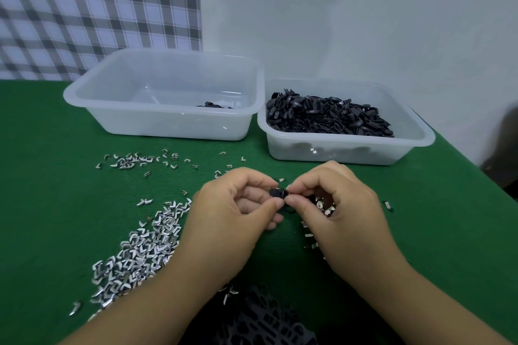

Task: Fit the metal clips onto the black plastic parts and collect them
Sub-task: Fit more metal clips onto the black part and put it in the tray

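Over the green table, a small black plastic part [278, 193] is pinched between both hands. My left hand [232, 216] holds its left end between thumb and forefinger. My right hand [339, 210] pinches its right end, and several shiny metal clips [325, 206] sit cupped in that palm. A large heap of loose metal clips [140, 249] lies on the cloth to the left of my left wrist. Whether a clip sits on the held part is hidden by my fingertips.
A translucent tub [347, 148] full of black plastic parts [325, 117] stands at the back right. A second tub [84, 98] at the back left holds a few dark pieces [214, 105]. Scattered clips [134, 161] lie before it. Black parts [263, 319] pile near the front edge.
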{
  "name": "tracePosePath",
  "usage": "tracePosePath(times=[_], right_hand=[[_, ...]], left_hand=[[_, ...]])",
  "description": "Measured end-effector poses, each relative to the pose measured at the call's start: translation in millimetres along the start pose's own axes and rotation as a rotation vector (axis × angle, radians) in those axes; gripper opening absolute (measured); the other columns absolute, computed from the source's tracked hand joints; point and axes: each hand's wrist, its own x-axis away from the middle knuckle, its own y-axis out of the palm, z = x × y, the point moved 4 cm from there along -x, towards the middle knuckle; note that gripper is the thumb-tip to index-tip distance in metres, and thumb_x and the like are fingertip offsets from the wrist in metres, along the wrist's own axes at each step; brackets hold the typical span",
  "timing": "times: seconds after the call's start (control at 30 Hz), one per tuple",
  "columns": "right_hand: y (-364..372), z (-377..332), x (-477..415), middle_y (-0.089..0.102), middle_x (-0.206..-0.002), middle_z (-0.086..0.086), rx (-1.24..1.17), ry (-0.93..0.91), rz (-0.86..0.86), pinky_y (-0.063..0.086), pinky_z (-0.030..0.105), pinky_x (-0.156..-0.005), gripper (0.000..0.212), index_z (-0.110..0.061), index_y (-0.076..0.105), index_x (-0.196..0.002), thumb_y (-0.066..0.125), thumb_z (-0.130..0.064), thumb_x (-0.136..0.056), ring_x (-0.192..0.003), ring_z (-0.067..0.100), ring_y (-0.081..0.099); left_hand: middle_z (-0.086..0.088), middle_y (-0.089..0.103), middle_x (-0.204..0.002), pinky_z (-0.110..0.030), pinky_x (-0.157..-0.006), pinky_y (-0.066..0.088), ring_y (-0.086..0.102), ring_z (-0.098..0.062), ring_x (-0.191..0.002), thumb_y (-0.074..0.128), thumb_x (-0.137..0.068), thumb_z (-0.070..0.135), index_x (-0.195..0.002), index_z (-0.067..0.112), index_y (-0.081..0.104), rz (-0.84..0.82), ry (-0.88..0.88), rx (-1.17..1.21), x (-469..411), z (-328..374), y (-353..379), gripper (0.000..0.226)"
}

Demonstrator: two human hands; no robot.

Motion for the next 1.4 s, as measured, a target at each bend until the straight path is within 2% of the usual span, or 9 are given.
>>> tracePosePath(times=[0.3, 0.5, 0.57, 0.63, 0.73, 0.9, 1.1, 1.27, 1.4], right_hand=[[-1, -4, -2, 0.054, -0.077, -0.012, -0.100, 0.105, -0.030, 0.040, 0.015, -0.072, 0.016, -0.024, 0.068, -0.074, 0.073, -0.009, -0.075, -0.079, 0.006, 0.054], [2, -9, -6, 0.055, -0.074, -0.010, -0.052, 0.081, -0.057, 0.042, 0.025, -0.073, 0.015, -0.023, 0.069, -0.072, 0.073, -0.009, -0.075, -0.079, 0.008, 0.053], [1, -10, -12, 0.056, -0.072, -0.010, -0.086, 0.087, -0.068, 0.041, 0.017, -0.070, 0.016, -0.024, 0.070, -0.071, 0.073, -0.008, -0.075, -0.073, 0.004, 0.054], [-5, -4, -20, 0.058, -0.070, -0.010, -0.121, 0.140, -0.013, 0.039, 0.007, -0.062, 0.019, -0.025, 0.070, -0.072, 0.071, -0.007, -0.077, -0.066, -0.001, 0.054], [-6, 10, -34, 0.057, -0.073, -0.013, 0.088, 0.182, -0.043, 0.040, 0.005, -0.062, 0.015, -0.026, 0.071, -0.081, 0.067, -0.011, -0.082, -0.067, -0.004, 0.052], [12, 15, -49, 0.066, -0.093, -0.006, 0.455, 0.141, -0.290, 0.053, 0.036, -0.076, 0.016, -0.025, 0.072, -0.095, 0.059, -0.020, -0.087, -0.083, 0.016, 0.062], [24, 10, -56, 0.066, -0.094, -0.002, 0.564, 0.094, -0.365, 0.054, 0.038, -0.074, 0.016, -0.023, 0.071, -0.092, 0.057, -0.018, -0.087, -0.084, 0.022, 0.062], [31, 13, -58, 0.065, -0.088, 0.002, 0.579, 0.174, -0.431, 0.054, 0.038, -0.073, 0.007, -0.019, 0.066, -0.083, 0.060, -0.016, -0.085, -0.079, 0.022, 0.061], [33, 10, -54, 0.055, -0.096, 0.003, 0.630, 0.168, -0.451, 0.053, 0.041, -0.074, 0.009, -0.015, 0.059, -0.088, 0.055, -0.007, -0.086, -0.083, 0.025, 0.058]], left_hand=[[-0.006, 0.072, -0.064, -0.017, -0.055, 0.055, 0.070, -0.013, -0.056, 0.071, -0.075, -0.010, -0.072, 0.013, 0.069, 0.037, 0.023, 0.030, -1, 0, 0, 0.023], [-0.007, 0.071, -0.063, -0.015, -0.053, 0.052, 0.069, -0.011, -0.054, 0.071, -0.075, -0.010, -0.070, 0.012, 0.069, 0.042, 0.040, 0.019, 0, -1, 0, 0.023], [-0.004, 0.071, -0.061, -0.019, -0.053, 0.054, 0.070, -0.012, -0.055, 0.070, -0.076, -0.008, -0.069, 0.016, 0.068, 0.095, 0.032, -0.027, -1, -2, -3, 0.025], [-0.003, 0.068, -0.058, -0.033, -0.056, 0.059, 0.069, -0.020, -0.056, 0.069, -0.077, -0.004, -0.070, 0.020, 0.066, 0.182, 0.021, -0.093, -3, -4, -8, 0.025], [0.005, 0.055, -0.050, -0.046, -0.057, 0.057, 0.061, -0.027, -0.055, 0.064, -0.079, 0.001, -0.076, 0.026, 0.065, 0.320, 0.010, -0.136, -5, -6, -18, 0.026], [0.016, 0.043, -0.051, -0.046, -0.056, 0.054, 0.050, -0.017, -0.055, 0.060, -0.081, 0.003, -0.081, 0.031, 0.065, 0.374, -0.009, -0.114, -5, -5, -22, 0.029], [0.016, 0.042, -0.050, -0.019, -0.043, 0.041, 0.043, -0.009, -0.049, 0.059, -0.082, 0.003, -0.081, 0.030, 0.066, 0.363, 0.018, -0.097, -6, -7, -23, 0.028], [0.017, 0.043, -0.051, -0.014, -0.041, 0.036, 0.039, -0.002, -0.047, 0.058, -0.081, 0.002, -0.081, 0.030, 0.066, 0.352, 0.033, -0.069, -5, -9, -23, 0.029], [0.019, 0.044, -0.052, -0.011, -0.041, 0.033, 0.039, -0.001, -0.046, 0.058, -0.081, 0.001, -0.084, 0.030, 0.066, 0.334, 0.041, -0.071, -5, -10, -23, 0.031]])
